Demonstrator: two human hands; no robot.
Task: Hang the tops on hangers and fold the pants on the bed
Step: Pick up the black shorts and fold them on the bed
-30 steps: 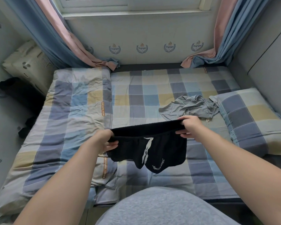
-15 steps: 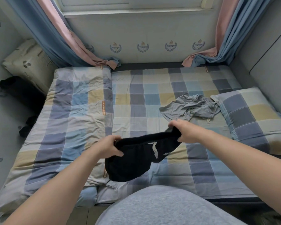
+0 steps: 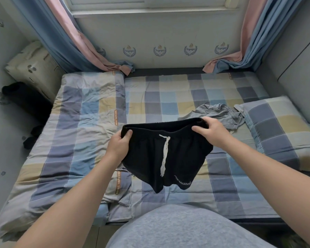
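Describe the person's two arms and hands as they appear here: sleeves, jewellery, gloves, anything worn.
Both forearms are bare as far as the frame shows them; no sleeves reach into view. The left hand and right hand wear no gloves, and no rings, watch or bracelets show on the fingers or wrists. The only clothing visible is a grey garment over the person's front at the bottom edge.

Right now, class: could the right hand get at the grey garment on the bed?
Probably yes: the grey garment lies uncovered just beyond the right hand, but that hand is gripping the black shorts and must let go first.
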